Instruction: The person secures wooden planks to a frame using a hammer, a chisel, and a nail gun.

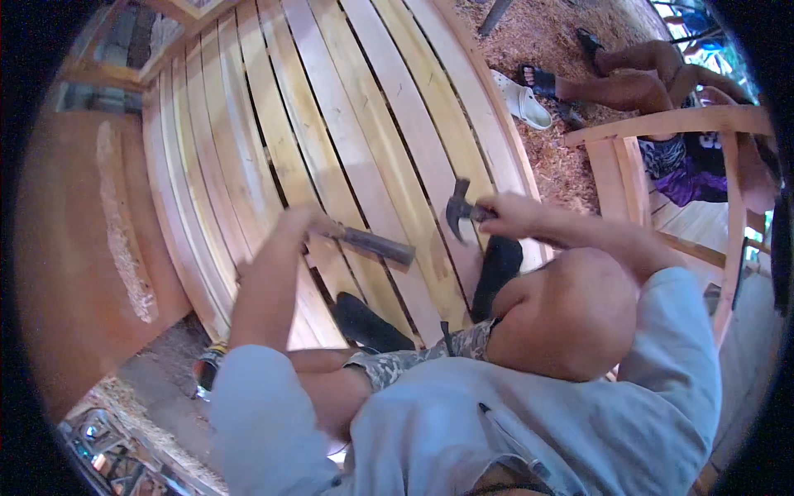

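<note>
I sit on a platform of pale wooden slats (389, 140) with dark gaps between the boards. My left hand (302, 226) is closed round the handle end of a chisel (376, 245), whose broad dark blade points right and slightly toward me, low over the slats. To its right, my right hand (509, 215) grips a claw hammer (457, 212) by its handle, close behind the dark head. The hammer head is held above the slats, apart from the chisel. My dark-socked feet (497, 273) rest on the boards just nearer than the tools.
A brown wooden panel (66, 248) stands along the left side. Wood shavings (571, 178) cover the ground at right, where a white clog (523, 101) lies. Another person's sandalled foot (539, 81) is near it. A curved wooden frame (678, 124) stands at right.
</note>
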`<state>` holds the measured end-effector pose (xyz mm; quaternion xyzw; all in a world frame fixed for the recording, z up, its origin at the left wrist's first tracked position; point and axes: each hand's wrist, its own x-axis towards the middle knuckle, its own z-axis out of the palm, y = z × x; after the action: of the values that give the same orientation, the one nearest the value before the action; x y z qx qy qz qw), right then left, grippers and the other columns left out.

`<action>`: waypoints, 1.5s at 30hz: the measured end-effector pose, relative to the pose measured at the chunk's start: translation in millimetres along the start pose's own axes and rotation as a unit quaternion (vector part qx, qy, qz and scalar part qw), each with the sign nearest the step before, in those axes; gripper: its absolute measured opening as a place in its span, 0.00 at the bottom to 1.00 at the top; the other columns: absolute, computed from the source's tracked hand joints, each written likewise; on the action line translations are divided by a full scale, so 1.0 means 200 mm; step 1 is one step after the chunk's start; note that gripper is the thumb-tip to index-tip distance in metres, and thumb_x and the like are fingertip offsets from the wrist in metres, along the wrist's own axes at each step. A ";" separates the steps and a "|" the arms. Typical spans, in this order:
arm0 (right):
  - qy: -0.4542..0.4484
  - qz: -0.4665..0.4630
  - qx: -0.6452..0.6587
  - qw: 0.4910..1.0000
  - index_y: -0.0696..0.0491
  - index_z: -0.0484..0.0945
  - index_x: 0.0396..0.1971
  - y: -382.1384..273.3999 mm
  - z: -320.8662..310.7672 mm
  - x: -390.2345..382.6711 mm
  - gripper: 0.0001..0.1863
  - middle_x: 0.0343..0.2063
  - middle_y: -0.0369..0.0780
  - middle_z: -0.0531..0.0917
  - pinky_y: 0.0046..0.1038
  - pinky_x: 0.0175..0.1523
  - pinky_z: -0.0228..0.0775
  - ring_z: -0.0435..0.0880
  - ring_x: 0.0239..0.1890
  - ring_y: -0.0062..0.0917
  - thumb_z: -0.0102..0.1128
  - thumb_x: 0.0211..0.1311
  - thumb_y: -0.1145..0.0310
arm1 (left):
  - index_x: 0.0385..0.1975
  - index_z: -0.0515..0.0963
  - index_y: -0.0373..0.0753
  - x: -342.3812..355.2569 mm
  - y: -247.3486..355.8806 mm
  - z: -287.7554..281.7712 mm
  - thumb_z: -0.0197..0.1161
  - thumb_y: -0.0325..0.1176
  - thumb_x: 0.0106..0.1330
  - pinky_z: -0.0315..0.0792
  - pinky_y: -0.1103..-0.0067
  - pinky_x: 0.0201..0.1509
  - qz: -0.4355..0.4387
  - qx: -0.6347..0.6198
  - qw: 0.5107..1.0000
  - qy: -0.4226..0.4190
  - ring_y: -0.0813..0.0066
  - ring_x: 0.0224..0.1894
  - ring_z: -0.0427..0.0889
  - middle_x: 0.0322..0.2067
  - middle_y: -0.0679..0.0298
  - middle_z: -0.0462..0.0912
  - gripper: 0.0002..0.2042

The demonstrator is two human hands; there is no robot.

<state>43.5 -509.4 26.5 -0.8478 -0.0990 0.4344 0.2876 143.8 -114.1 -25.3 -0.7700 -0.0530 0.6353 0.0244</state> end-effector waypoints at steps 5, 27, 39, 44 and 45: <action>0.049 -0.062 0.113 0.990 0.56 0.79 0.38 0.07 0.44 0.14 0.16 0.30 0.51 0.82 0.42 0.42 0.72 0.81 0.35 0.48 0.66 0.54 0.62 | 0.51 0.76 0.37 0.13 0.10 0.28 0.62 0.68 0.56 0.82 0.68 0.30 -0.013 -0.257 0.959 -0.120 0.55 0.29 0.85 0.36 0.42 0.83 0.37; -0.022 -0.035 0.452 0.891 0.57 0.70 0.53 -0.08 -0.04 0.21 0.29 0.31 0.36 0.78 0.26 0.38 0.74 0.80 0.33 0.23 0.70 0.49 0.71 | 0.40 0.74 0.30 -0.25 0.93 0.24 0.61 0.37 0.64 0.74 0.65 0.48 0.431 -0.392 0.619 0.527 0.54 0.38 0.81 0.35 0.48 0.82 0.15; -0.014 0.071 0.329 0.941 0.51 0.72 0.34 -0.58 -0.52 0.47 0.11 0.22 0.38 0.74 0.32 0.22 0.73 0.76 0.19 0.26 0.58 0.60 0.59 | 0.62 0.67 0.33 0.19 -0.04 0.36 0.62 0.53 0.56 0.61 0.54 0.67 -0.144 -0.636 0.707 0.274 0.44 0.67 0.61 0.64 0.43 0.59 0.38; 0.019 0.136 0.435 0.890 0.49 0.72 0.35 -0.71 0.09 0.67 0.19 0.21 0.37 0.75 0.32 0.22 0.72 0.76 0.18 0.26 0.52 0.67 0.47 | 0.63 0.69 0.36 0.15 0.10 0.42 0.59 0.57 0.57 0.55 0.55 0.70 -0.155 -0.499 0.784 0.336 0.45 0.67 0.59 0.69 0.45 0.54 0.38; 0.041 0.139 0.470 0.871 0.48 0.72 0.35 -0.79 0.22 0.66 0.19 0.20 0.35 0.76 0.32 0.22 0.71 0.77 0.18 0.25 0.51 0.68 0.45 | 0.63 0.69 0.36 0.16 0.08 0.43 0.59 0.57 0.57 0.55 0.55 0.70 -0.155 -0.499 0.785 0.332 0.45 0.67 0.59 0.69 0.45 0.54 0.38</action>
<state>101.3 -307.9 8.7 -0.6344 0.2475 0.4298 0.5929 67.1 -128.1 -74.1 -0.8196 -0.4701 0.2130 -0.2486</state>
